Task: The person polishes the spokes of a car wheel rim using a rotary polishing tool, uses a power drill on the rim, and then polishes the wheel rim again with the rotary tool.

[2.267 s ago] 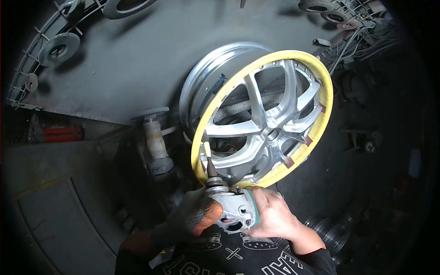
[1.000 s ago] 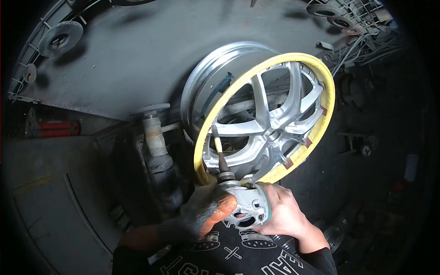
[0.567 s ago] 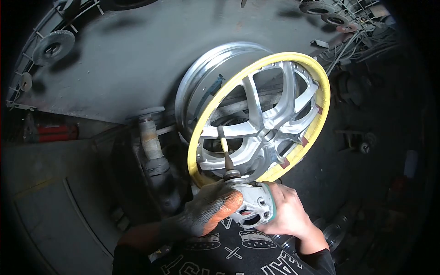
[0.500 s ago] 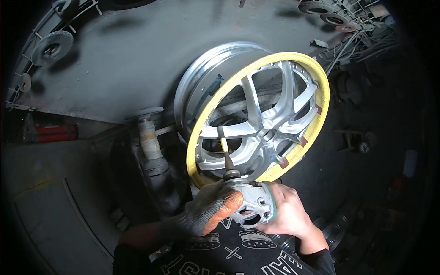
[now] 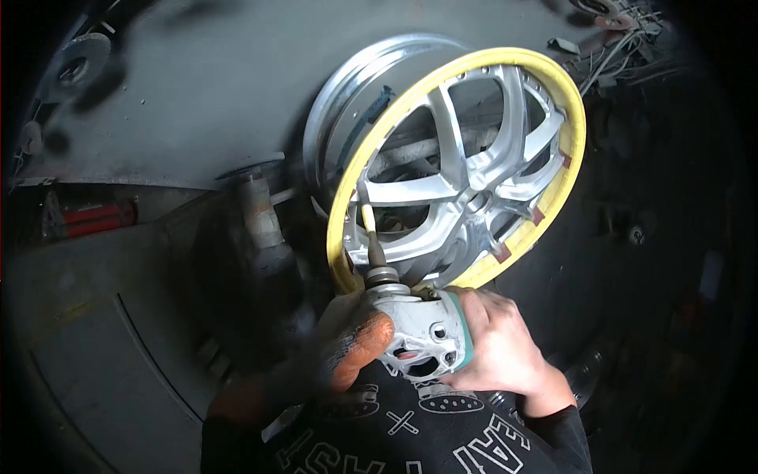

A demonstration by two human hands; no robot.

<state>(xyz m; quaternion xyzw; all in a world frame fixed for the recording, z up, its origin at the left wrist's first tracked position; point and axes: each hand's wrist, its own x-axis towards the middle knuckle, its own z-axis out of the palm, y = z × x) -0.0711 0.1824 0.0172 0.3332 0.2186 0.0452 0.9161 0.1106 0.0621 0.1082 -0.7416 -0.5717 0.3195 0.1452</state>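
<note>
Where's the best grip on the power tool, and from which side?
I'd take the pale housing from both sides: right hand at the teal edge, left hand opposite. It's broad there, whereas the slim attachment points forward toward the wheel, so gripping that looks riskier.

Black shirt (image 5: 440, 439) bears outlined capitals (image 5: 491, 446) including E and A, full wording unreadable, plus an X-shaped sign (image 5: 401, 423).

The left hand (image 5: 359, 346), gloved, curls inward in a closed grip, its orange thumb (image 5: 371, 338) uppermost, with the left forearm (image 5: 264, 401) in shadow. Opposite it, the bare right hand (image 5: 505, 344) has its fingers bent, its wrist (image 5: 546, 389) emerging from a dark sleeve (image 5: 559, 439).
</note>
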